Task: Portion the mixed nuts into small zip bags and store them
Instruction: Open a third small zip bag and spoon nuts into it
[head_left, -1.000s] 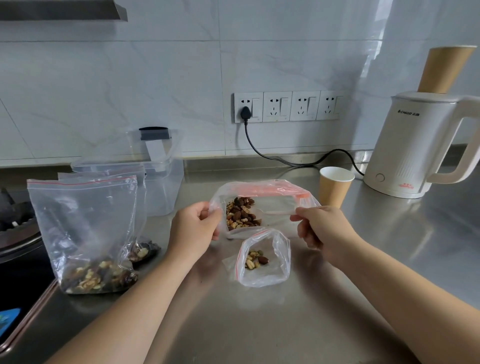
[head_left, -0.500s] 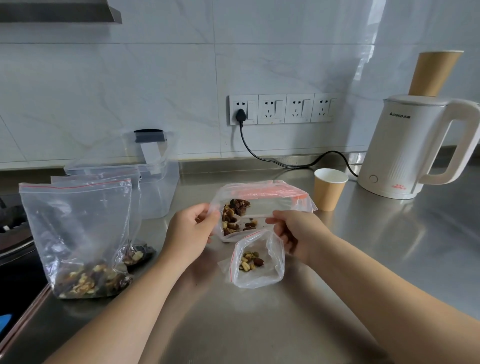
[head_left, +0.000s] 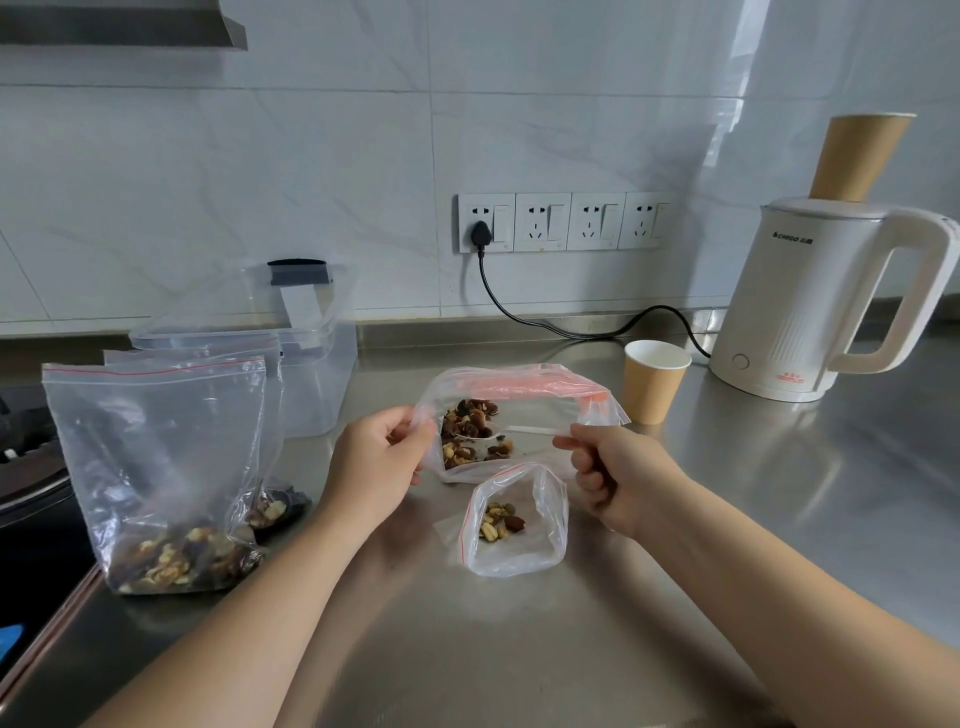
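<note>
A clear zip bag with a red strip lies open-mouthed towards me on the steel counter, with mixed nuts in its left half. My left hand pinches the left end of its near mouth edge. My right hand pinches the right end, so the edge stretches between them. Just in front stands a small open zip bag with a few nuts at its bottom, touched by neither hand.
Two larger zip bags with nuts at the bottom stand at the left, before a clear plastic container. A paper cup and a white kettle with its black cord sit at the right. A stove edge borders the left.
My right hand has moved back to the right along the bag's mouth edge, after sliding left half a second ago. The left hand keeps its pinch.
</note>
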